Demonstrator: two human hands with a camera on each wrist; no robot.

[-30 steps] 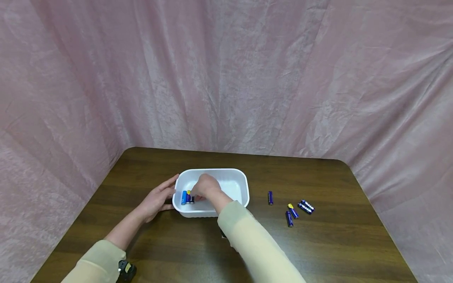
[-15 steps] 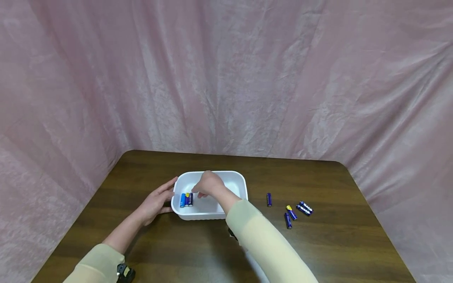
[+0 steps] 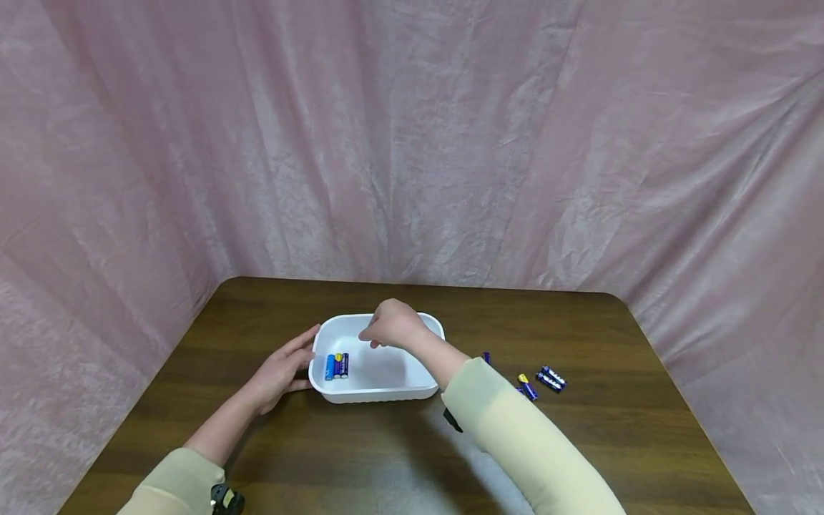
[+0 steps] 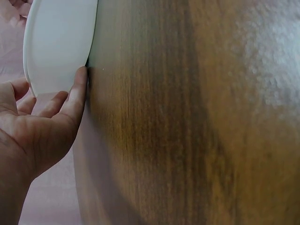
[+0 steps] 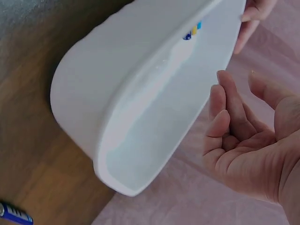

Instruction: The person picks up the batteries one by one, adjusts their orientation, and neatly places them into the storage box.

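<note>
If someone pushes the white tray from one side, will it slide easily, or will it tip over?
The white tray would probably slide rather than tip: it is wide, low and sits flat on the smooth wooden table. It looks like thin plastic with only three batteries inside, so it is likely light. The left hand resting on its end suggests it moves easily.

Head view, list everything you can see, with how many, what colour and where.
Tray: one, white, left of the table's centre.
Batteries in tray: three side by side, light blue, blue with a yellow end, and dark blue, at the tray's left end.
Loose batteries: at least four, dark blue, one with a yellow end, on the table right of the tray, some hidden behind the sleeve.
Table: one, dark brown wood.
Curtain: pink, behind.
Left hand: fingers straight, touching the tray's left side.
Right hand: empty, above the tray.
</note>
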